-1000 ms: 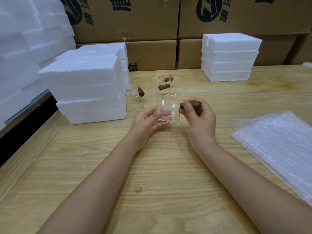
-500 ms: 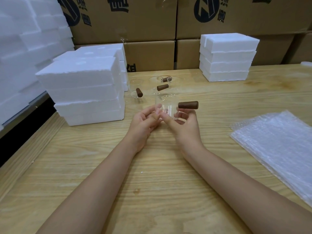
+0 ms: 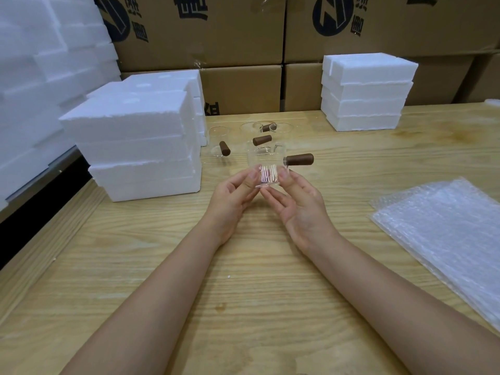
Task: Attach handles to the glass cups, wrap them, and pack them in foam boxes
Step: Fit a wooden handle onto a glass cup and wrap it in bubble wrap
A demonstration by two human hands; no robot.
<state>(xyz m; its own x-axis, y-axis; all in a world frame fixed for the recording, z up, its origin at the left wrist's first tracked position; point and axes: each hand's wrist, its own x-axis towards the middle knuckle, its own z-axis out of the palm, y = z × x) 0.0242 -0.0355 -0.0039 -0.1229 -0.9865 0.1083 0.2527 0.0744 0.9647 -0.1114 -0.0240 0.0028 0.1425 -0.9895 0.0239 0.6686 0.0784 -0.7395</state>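
Observation:
A clear ribbed glass cup is held up above the wooden table between both hands. A brown wooden handle sticks out of its right side. My left hand pinches the cup's lower left edge with thumb and fingertips. My right hand, palm up, pinches its lower right edge. Behind it on the table stand three more glass cups with brown handles. A pile of bubble wrap sheets lies at the right.
Two stacks of white foam boxes stand at the left, a smaller stack at the back right. More foam is piled high along the far left. Cardboard cartons form a wall behind the table.
My right hand let go of the brown handle and dropped under the cup, palm up. Both hands now pinch the cup's base, and the handle juts out free to the right.

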